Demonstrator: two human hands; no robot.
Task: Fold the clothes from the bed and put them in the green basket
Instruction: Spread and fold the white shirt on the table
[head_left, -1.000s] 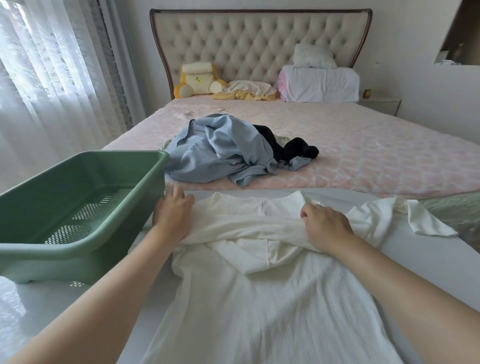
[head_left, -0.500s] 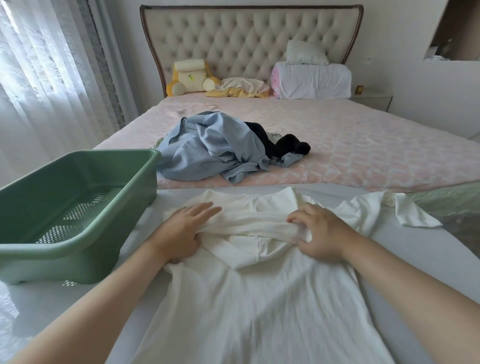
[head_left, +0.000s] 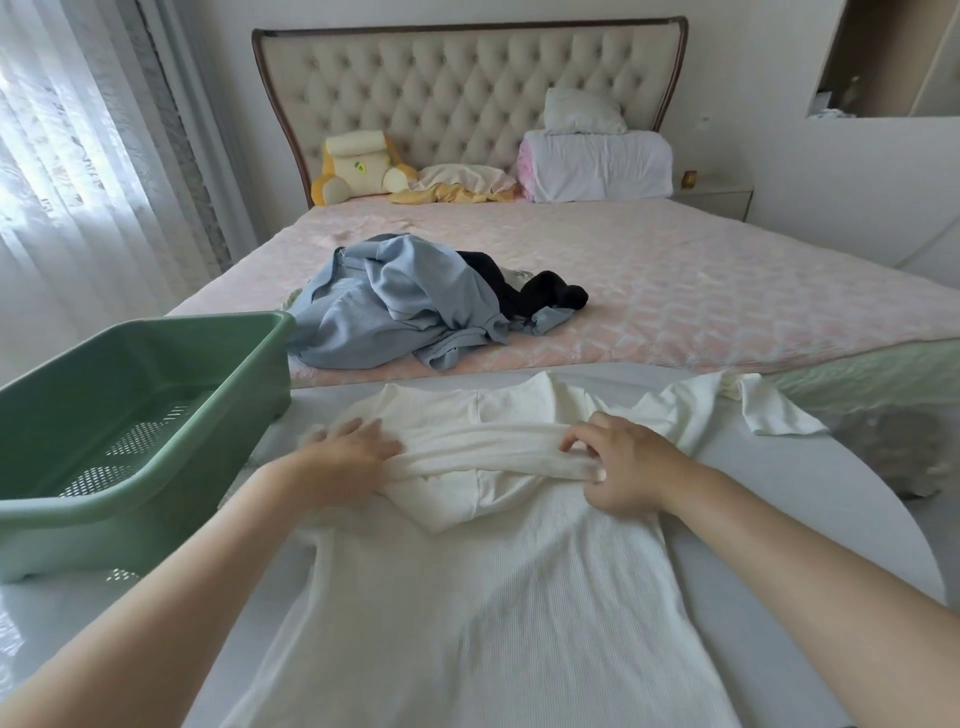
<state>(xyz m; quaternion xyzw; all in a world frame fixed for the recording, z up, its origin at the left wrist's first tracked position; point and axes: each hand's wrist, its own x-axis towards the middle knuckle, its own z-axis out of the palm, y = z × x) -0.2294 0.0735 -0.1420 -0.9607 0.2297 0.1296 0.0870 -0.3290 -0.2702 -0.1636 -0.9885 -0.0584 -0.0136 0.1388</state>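
A white ribbed shirt (head_left: 483, 597) lies spread on the white table in front of me, one sleeve folded across its chest. My left hand (head_left: 348, 457) presses flat on the sleeve's left end with straight fingers. My right hand (head_left: 623, 467) pinches the folded sleeve's right end between thumb and fingers. The other sleeve (head_left: 769, 410) trails off to the right. The green basket (head_left: 130, 415) stands to the left on the table, with nothing in it. On the pink bed behind lies a pile of light blue clothes (head_left: 395, 301) and a black garment (head_left: 524, 291).
The bed (head_left: 727, 291) has a tufted headboard (head_left: 467, 93), a yellow plush cushion (head_left: 358, 166), a crumpled cream cloth (head_left: 457, 182) and white pillows (head_left: 597, 161) at its head. Sheer curtains (head_left: 67, 156) hang at the left. A nightstand (head_left: 717, 200) sits at the right.
My left hand slid from the shirt's left shoulder inward and flattened on the sleeve. My right hand went from pressing the sleeve down to pinching its end. The view shifted slightly.
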